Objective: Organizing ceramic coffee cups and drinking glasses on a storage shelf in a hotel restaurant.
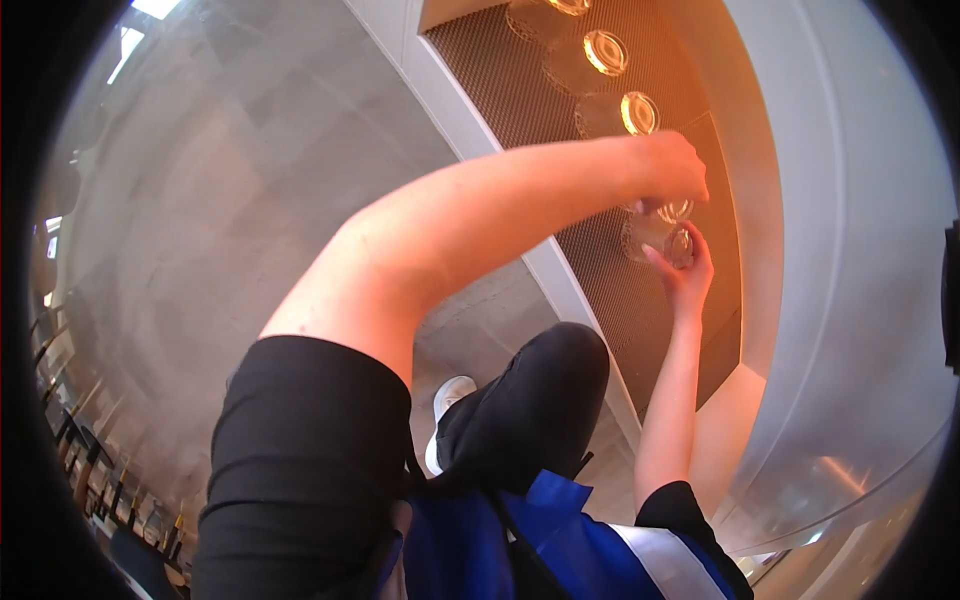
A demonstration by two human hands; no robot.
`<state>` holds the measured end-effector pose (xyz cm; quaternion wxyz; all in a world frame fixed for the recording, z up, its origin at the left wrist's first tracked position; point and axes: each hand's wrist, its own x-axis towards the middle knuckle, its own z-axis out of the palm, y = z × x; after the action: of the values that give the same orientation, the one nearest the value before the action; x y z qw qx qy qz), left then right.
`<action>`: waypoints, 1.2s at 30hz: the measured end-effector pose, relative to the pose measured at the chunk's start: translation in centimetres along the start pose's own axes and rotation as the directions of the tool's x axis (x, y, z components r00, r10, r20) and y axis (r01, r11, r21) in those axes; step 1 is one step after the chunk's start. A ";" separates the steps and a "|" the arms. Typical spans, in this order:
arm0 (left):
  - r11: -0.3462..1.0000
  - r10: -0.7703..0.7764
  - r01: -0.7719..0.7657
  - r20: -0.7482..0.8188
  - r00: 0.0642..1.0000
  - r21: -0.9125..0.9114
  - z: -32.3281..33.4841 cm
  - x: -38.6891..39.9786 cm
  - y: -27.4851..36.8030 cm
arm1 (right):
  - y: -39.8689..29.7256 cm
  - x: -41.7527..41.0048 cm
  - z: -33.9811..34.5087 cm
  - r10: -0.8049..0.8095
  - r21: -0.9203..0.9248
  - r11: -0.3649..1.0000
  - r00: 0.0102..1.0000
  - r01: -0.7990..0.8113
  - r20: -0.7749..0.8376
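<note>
Several clear glasses stand in a line on a ribbed mat inside a warmly lit recess, apparently with their bases up. My left hand (670, 169) reaches across from the left and bends down over one glass (676, 211). Thumb and fingers lie on either side of that glass, and the back of the hand hides part of it. Just below, my right hand (691, 266) grips the nearest glass (679, 247) between thumb and fingers. Beyond my left hand are another glass (640, 113), a further glass (606, 53) and one at the top edge (570, 4).
A pale ledge (540, 281) borders the ribbed mat (600, 289) on the left. On the right rises a smooth, curved light-grey panel (832, 247). My bent knee (559, 367) is close to the ledge. Grey floor (247, 150) spreads to the left, with chairs (97, 465) at the far lower left.
</note>
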<state>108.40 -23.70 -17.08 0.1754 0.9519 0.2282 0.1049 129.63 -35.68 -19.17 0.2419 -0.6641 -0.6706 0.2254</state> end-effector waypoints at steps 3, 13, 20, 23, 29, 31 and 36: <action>0.999 0.026 -0.026 0.002 1.000 0.026 0.5 0.4 -0.8 | 0.5 -0.3 0.2 0.115 0.029 0.993 0.993 -0.116 0.021; 0.993 -0.089 0.077 0.139 0.986 0.089 0.7 1.2 -0.9 | 0.3 -0.1 -0.4 0.035 -0.153 0.988 0.997 -0.024 0.067; 0.986 -0.088 0.060 0.181 0.980 0.155 1.8 1.3 0.2 | 0.2 0.5 -0.2 0.059 -0.259 0.965 0.994 -0.034 0.089; 0.988 -0.099 0.078 0.158 0.982 0.130 2.4 1.2 0.4 | 0.3 0.8 0.1 0.111 -0.266 0.961 0.987 -0.078 0.113; 0.991 -0.066 0.050 0.119 0.991 0.127 3.3 1.0 -0.2 | 0.2 0.8 0.2 0.147 -0.265 0.958 0.979 -0.106 0.139; 0.984 -0.106 0.084 0.136 0.985 0.158 3.3 0.9 -0.3 | 0.5 1.0 0.0 0.160 -0.265 0.957 0.975 -0.115 0.154; 0.991 0.130 -0.127 -0.113 0.985 0.034 0.9 0.0 1.2 | 1.3 -1.7 -2.0 0.200 -0.149 0.972 0.974 -0.183 0.108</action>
<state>109.14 -24.92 -17.45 0.1422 0.9593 0.1775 0.1677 131.91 -37.37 -18.44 0.1310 -0.7258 -0.6309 0.2409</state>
